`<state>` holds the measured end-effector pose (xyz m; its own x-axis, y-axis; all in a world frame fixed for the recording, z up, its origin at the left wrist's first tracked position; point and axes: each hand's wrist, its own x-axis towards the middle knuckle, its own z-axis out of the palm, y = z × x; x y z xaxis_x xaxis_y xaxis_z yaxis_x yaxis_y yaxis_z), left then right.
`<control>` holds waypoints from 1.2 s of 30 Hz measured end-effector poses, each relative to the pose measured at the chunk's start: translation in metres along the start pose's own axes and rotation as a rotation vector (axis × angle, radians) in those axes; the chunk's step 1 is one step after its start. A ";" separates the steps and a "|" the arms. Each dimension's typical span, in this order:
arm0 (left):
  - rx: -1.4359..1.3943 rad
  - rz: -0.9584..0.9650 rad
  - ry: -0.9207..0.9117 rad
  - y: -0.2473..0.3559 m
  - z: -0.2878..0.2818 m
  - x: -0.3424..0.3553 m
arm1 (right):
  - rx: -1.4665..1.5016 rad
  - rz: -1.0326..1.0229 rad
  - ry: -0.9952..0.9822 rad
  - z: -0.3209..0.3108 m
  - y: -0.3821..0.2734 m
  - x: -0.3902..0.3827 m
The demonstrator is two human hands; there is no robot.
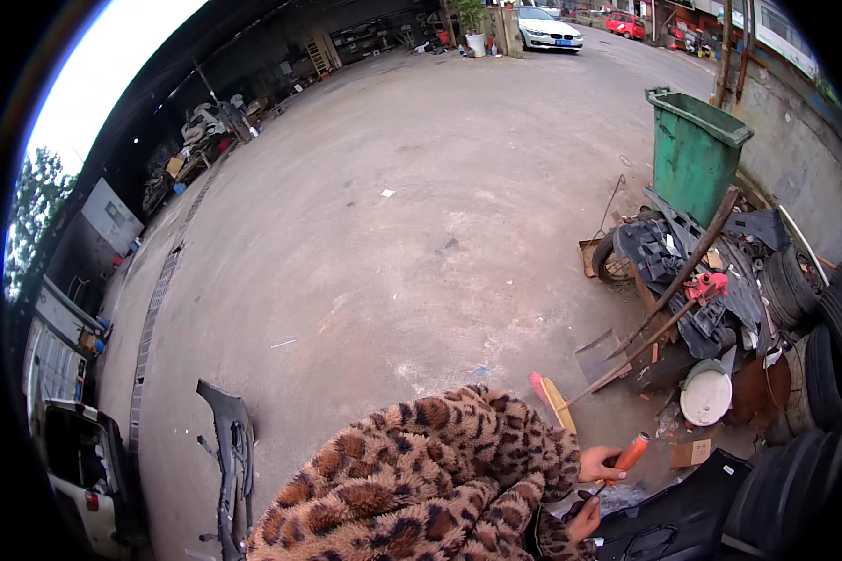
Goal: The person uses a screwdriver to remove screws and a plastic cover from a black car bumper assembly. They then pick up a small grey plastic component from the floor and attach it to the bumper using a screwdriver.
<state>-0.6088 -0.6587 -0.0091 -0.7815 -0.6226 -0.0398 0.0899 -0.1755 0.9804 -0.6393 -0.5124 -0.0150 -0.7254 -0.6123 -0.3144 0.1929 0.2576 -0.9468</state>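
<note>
At 2 o'clock stood a green bin (692,164), its mouth upward but its contents out of sight. Near 4 o'clock, a white bucket (706,397) showed a pale round face, perhaps a lid, and a small cardboard box (689,453) sat below it. Just past 12 o'clock, a white pot (477,44) held a green plant (471,15).

Between 4 and 5 o'clock, the left hand (600,464) grasped an orange-handled tool (633,453). The right hand (585,520) was curled just below; whether it gripped anything, I could not tell. A black panel (678,510) lay beside them.

The ground was grey, stained concrete (346,252), with a dark open shed (281,56) toward 11 o'clock. A drain grate (156,313) edged it at 9 o'clock, a bumper (229,453) lay toward 7, and tyres (828,379) crowded the side toward 4. Open room stretched from the middle to a white car (549,33) near 1 o'clock.
</note>
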 end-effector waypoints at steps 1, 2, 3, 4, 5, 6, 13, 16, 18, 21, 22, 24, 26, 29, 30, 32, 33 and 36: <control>0.044 -0.029 -0.069 -0.024 0.000 0.018 | 0.091 -0.003 -0.033 -0.008 0.009 0.013; -0.128 -0.176 -0.227 -0.015 0.016 0.044 | 0.206 0.071 0.025 -0.031 0.025 0.037; -0.030 -0.162 -0.241 -0.013 0.030 0.065 | 0.221 0.137 0.087 -0.048 0.022 0.051; 0.305 -0.163 -0.319 -0.050 0.031 0.085 | 0.260 0.213 0.119 -0.068 0.035 0.065; 0.429 -0.227 -0.373 -0.061 0.040 0.098 | 0.166 0.180 0.249 -0.092 0.065 0.076; 0.460 -0.375 -0.476 -0.074 0.041 0.113 | 0.110 0.178 0.353 -0.110 0.087 0.084; 1.059 -0.629 -0.943 -0.182 0.078 0.067 | -0.267 0.448 1.027 -0.225 0.165 0.024; 1.081 -0.640 -0.950 -0.255 0.077 0.038 | -0.286 0.785 0.948 -0.281 0.250 0.053; 1.210 -0.607 -0.975 -0.284 0.098 0.023 | -0.304 0.949 0.843 -0.312 0.286 0.094; 1.400 -0.537 -0.947 -0.332 0.147 -0.036 | -0.458 0.628 0.944 -0.372 0.323 0.178; 1.482 -0.513 -0.915 -0.337 0.157 -0.045 | -0.450 0.428 1.020 -0.390 0.305 0.210; 1.544 -0.562 -0.900 -0.350 0.179 -0.040 | -0.315 0.147 1.177 -0.415 0.271 0.254; 1.510 -0.553 -0.837 -0.349 0.194 -0.020 | -0.328 -0.060 1.278 -0.429 0.294 0.278; 1.489 -0.505 -0.723 -0.358 0.208 -0.011 | -0.467 0.192 1.135 -0.421 0.381 0.298; 1.442 -0.425 -0.718 -0.364 0.218 -0.009 | -0.586 0.432 1.005 -0.430 0.415 0.292; 1.479 -0.491 -0.702 -0.367 0.218 -0.014 | -0.619 0.710 0.837 -0.421 0.432 0.291; 1.502 -0.524 -0.674 -0.367 0.217 -0.015 | -0.562 0.723 0.834 -0.406 0.424 0.293; 1.538 -0.456 -0.670 -0.359 0.218 -0.010 | -0.374 0.381 1.012 -0.397 0.367 0.301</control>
<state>-0.7676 -0.4236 -0.3182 -0.7096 -0.2661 -0.6524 -0.5022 0.8405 0.2034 -1.0487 -0.3052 -0.4301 -0.8939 0.3922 -0.2169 0.4287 0.6074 -0.6687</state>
